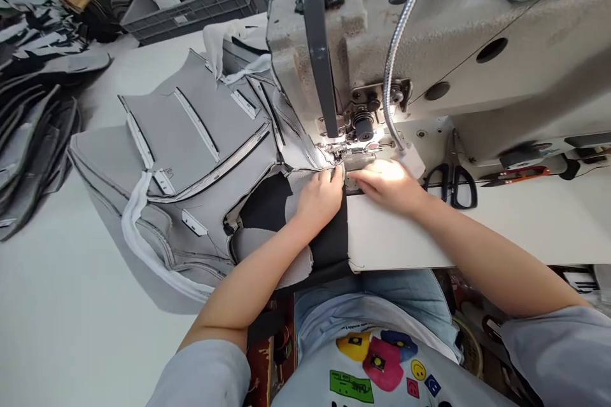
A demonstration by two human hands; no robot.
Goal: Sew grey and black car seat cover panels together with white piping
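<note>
A grey sewn fabric cover (191, 127), lined with white-and-black strips and black panels, lies across the machine table. Its edge runs under the presser foot of a sewing machine (338, 151). My left hand (322, 198) rests on the cover just in front of the needle area, fingers curled and gripping the fabric edge. Close by on the right, my right hand (387, 186) has its fingers closed, their tips beside the fabric edge; whatever they pinch is too small to make out. A white zipper-like band (136, 216) hangs along the cover's left side.
Black-handled scissors (451, 181) and an orange-handled tool (518, 175) lie right of my right hand. A flexible metal lamp neck (395, 44) arches over the needle area. Stacked dark fabric pieces (35, 152) sit at left. A grey crate (205, 9) stands behind.
</note>
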